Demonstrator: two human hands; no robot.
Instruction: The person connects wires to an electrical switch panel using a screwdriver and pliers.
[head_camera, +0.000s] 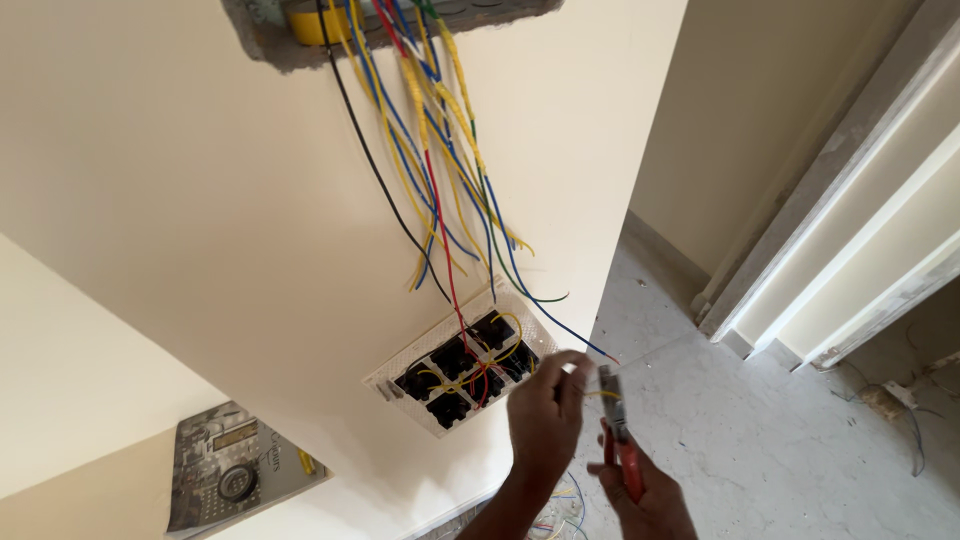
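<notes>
Below the open wall box (400, 20), my left hand (545, 420) pinches a thin yellow wire (598, 394) between fingertips, its grip pressed together beside the dangling switch plate (455, 372). My right hand (645, 495) closes its grip around red-handled pliers (620, 430), jaws up at that wire. Yellow, blue, red and black wires (440, 170) hang along the cream wall (200, 200).

Unfinished home interior under electrical fit-out, bare plastered wall (200, 200), loose wires (430, 150) from open wall box (300, 30), dusty floor (780, 440), doorframe (850, 220)
</notes>
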